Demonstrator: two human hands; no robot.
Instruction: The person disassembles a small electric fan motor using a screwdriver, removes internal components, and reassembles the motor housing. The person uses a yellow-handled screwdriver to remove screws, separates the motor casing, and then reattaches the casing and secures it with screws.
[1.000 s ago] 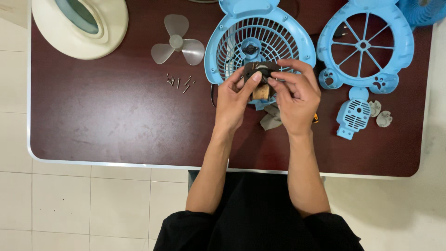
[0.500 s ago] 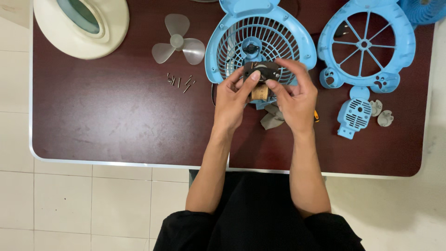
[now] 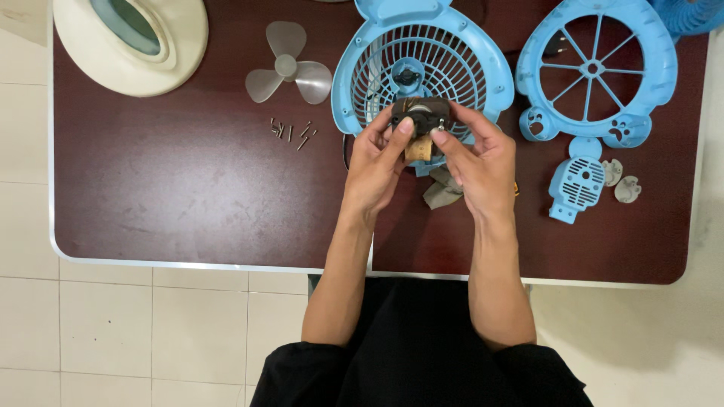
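Observation:
My left hand [image 3: 375, 166] and my right hand [image 3: 479, 162] together hold a small dark fan motor [image 3: 419, 120] with a tan coil block under it, lifted over the dark red table [image 3: 188, 196]. Both thumbs press on the motor's front. Just behind it lies the blue fan grille housing [image 3: 422, 64], flat on the table. A crumpled grey cloth [image 3: 443, 192] lies under my right hand.
A clear three-blade propeller [image 3: 288, 69] and several small screws [image 3: 292, 132] lie to the left. A cream round base [image 3: 132, 41] sits at the far left corner. A blue spoked front cover [image 3: 599, 68], a small blue vented cover [image 3: 577, 185] and two grey knobs [image 3: 620, 181] lie at right.
Both hands have stayed in the same spot with the motor; the fingers shifted slightly around it, nothing else on the table moved.

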